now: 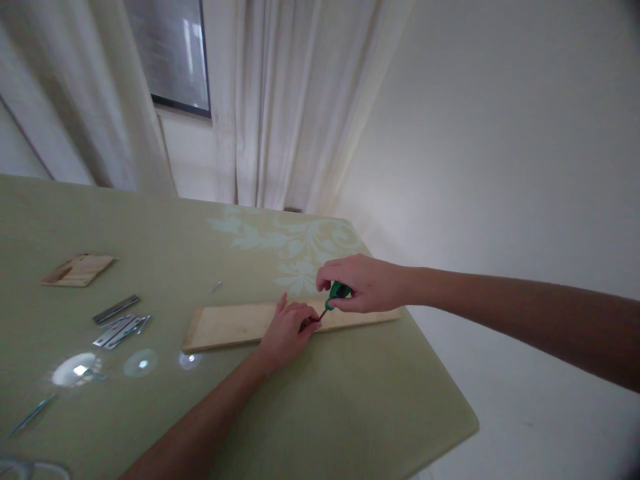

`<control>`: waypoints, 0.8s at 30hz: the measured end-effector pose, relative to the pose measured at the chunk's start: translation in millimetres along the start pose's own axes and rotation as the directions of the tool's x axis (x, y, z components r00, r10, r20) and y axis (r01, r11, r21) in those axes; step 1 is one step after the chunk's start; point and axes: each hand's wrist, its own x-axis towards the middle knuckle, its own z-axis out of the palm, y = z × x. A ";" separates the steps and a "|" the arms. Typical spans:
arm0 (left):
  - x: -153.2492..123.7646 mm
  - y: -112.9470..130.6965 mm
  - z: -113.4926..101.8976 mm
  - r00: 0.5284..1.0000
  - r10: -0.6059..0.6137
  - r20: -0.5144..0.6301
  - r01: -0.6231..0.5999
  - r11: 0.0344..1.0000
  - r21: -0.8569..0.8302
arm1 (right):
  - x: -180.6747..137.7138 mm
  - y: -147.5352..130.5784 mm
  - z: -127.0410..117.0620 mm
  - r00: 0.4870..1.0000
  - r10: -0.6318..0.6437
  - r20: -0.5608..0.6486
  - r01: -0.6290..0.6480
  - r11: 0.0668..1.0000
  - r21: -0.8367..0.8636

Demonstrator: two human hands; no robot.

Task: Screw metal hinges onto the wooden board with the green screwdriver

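Using the wooden board [230, 325] as the reference: some flat metal pieces [121, 335] lie off its left end, so no bother there. Left hand [293, 330] is on the board around its middle, fingertips bunched by the driver's tip near the board's closer edge. Can't tell if they're pinching something small. I'd press down through that palm so the board can't skid, and mind the fingertips if the tip slips. Right hand [367, 283], above the board's right half, has its fingers wrapped around the green screwdriver [338, 292]. Light push, slow twist, shaft more upright imo.

Orientation: the board's long axis runs roughly left-right; the screwdriver's slants, handle up and right, tip down-left toward the board.
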 end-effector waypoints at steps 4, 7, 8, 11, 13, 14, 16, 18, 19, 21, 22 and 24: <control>0.0 1.2 -2.7 1.000 -0.008 0.007 0.008 1.000 0.007 | -17.1 5.1 25.5 0.971 0.007 -0.239 0.082 0.929 0.360; -0.2 0.4 -3.6 0.999 -0.035 0.034 0.035 0.999 0.015 | -24.6 0.7 47.4 0.915 0.121 -0.385 0.074 0.888 0.455; -0.4 -0.4 -3.5 0.998 -0.036 0.043 0.035 0.999 0.022 | -25.6 -1.6 53.7 0.892 0.149 -0.426 0.064 0.892 0.447; -1.1 -3.3 -2.8 0.998 -0.017 0.055 0.015 0.999 0.042 | -23.7 -6.4 71.4 0.790 0.206 -0.577 0.036 0.925 0.379; -1.6 -4.3 -3.0 0.999 -0.007 0.050 0.004 0.999 0.051 | -19.2 -5.5 84.1 0.699 0.253 -0.669 0.010 0.932 0.362; -1.8 -4.3 -3.4 0.999 -0.004 0.047 0.001 0.998 0.057 | -16.5 -3.8 91.0 0.653 0.275 -0.706 0.002 0.931 0.365; -2.0 -3.7 -4.4 0.999 -0.003 0.042 0.000 0.998 0.067 | -11.5 0.9 104.6 0.576 0.299 -0.760 0.009 0.928 0.372; -2.2 -2.9 -5.1 0.999 -0.004 0.043 0.001 0.998 0.070 | -9.0 4.5 115.2 0.522 0.283 -0.804 0.058 0.929 0.365; -2.3 -2.8 -5.2 0.999 -0.006 0.043 0.003 0.998 0.068 | -9.3 5.2 118.3 0.509 0.265 -0.819 0.097 0.928 0.361; -2.5 -3.4 -4.6 0.999 -0.007 0.044 0.005 0.998 0.066 | -13.7 3.7 118.9 0.532 0.226 -0.816 0.180 0.911 0.370; -2.5 -4.1 -4.1 0.999 -0.008 0.045 0.005 0.998 0.066 | -17.3 2.0 116.6 0.569 0.211 -0.795 0.222 0.891 0.395; -2.4 -5.9 -2.9 0.999 -0.010 0.045 0.007 0.998 0.067 | -25.6 -1.8 109.1 0.665 0.197 -0.720 0.273 0.834 0.480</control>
